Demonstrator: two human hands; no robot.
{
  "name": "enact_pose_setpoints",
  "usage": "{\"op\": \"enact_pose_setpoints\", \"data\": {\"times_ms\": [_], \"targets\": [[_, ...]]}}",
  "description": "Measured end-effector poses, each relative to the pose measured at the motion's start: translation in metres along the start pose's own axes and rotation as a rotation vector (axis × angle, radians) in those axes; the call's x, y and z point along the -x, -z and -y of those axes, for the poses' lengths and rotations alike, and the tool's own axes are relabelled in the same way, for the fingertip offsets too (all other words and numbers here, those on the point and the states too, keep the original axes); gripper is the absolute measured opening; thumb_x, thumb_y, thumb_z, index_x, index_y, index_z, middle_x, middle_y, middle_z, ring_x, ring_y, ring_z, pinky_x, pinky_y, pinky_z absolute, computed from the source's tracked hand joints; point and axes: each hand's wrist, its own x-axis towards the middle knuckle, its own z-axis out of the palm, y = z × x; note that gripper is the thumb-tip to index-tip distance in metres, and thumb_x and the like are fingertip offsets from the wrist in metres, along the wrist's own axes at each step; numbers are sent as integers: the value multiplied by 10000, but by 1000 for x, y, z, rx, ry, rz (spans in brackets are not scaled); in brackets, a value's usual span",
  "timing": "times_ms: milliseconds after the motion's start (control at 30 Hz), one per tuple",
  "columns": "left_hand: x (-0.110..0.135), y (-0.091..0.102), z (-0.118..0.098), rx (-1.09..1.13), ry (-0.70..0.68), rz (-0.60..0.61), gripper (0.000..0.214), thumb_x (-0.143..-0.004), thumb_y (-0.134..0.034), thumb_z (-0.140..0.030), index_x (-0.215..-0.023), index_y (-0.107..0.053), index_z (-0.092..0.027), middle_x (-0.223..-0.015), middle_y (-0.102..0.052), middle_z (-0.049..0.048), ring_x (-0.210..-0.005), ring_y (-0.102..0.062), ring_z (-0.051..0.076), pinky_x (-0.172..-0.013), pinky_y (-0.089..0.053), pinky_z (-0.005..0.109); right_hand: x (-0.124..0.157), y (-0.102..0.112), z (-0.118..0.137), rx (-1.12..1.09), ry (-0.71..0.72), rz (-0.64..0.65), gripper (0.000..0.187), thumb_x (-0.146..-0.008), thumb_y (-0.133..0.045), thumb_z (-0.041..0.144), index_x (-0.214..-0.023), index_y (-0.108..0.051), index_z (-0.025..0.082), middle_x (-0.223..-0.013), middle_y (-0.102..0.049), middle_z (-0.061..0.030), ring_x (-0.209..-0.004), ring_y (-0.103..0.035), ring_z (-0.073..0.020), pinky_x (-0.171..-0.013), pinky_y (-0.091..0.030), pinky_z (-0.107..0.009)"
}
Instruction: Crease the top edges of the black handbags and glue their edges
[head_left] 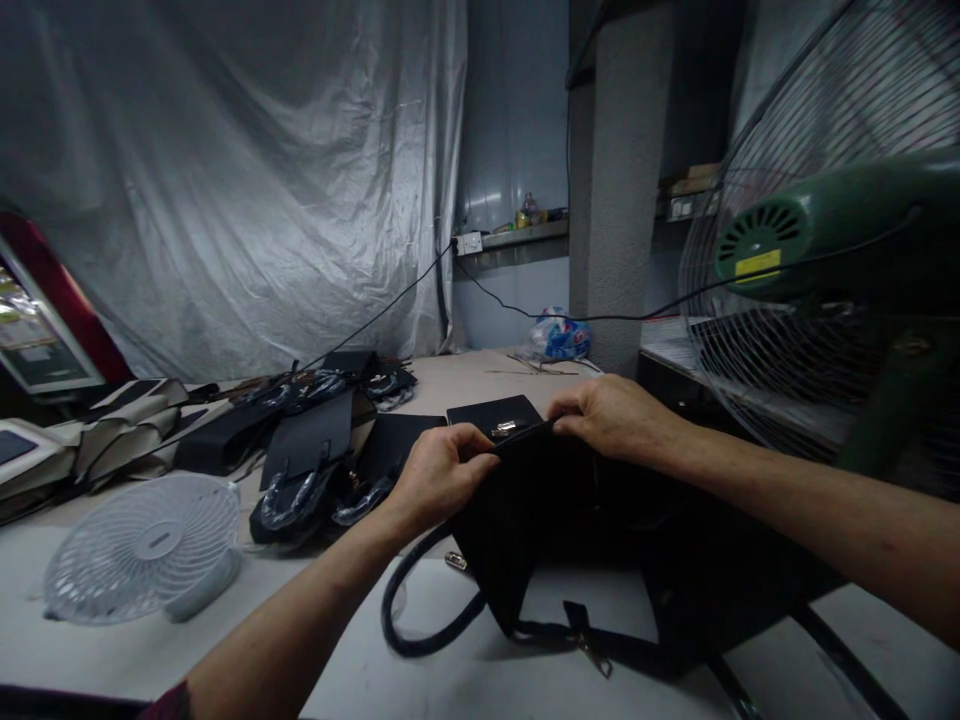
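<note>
Left hand (442,472): closed, we pinch the top edge of the black handbag (491,545) between thumb and fingers.
Right hand (611,415): closed too, we grip that same edge.
Handbag's place: on our table (352,685), mouth towards us, right of the white fan (154,540).
Other black bags (311,435): beyond that fan.

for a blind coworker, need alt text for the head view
A person's left hand and right hand pinch the upper edge of a black bag, its opening facing the camera, on a white table. More black bags and a white fan lie to the left; a big green fan is at right.
</note>
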Motion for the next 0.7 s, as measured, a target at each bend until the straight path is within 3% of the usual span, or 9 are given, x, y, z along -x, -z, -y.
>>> {"op": "enact_pose_setpoints", "data": {"times_ms": [300, 467, 700], "targets": [[-4, 7, -9, -153, -13, 31, 178, -766, -585, -293, -869, -704, -210, -818, -717, 2, -748, -641, 158, -639, -444, 236, -1, -2, 0, 15, -27, -2, 129, -786, -612, 241, -834, -728, 272, -800, -701, 19, -801, -617, -166, -675, -399, -251], [-32, 4, -33, -412, -199, 179, 179, -739, -613, -292, -867, -722, -233, -792, -717, 9, -729, -633, 179, -607, -421, 249, -5, -4, 3, 70, -29, -5, 121, -789, -598, 253, -813, -715, 272, -753, -687, 9, -759, -613, -170, -623, -370, -261], [-56, -16, -44, -609, -384, 142, 183, -777, -557, -267, -784, -729, -206, -692, -685, 46, -659, -607, 184, -560, -358, 264, 1, -7, -12, 56, -33, -74, 146, -781, -584, 270, -886, -687, 273, -797, -696, -5, -780, -624, -186, -636, -380, -266]]}}
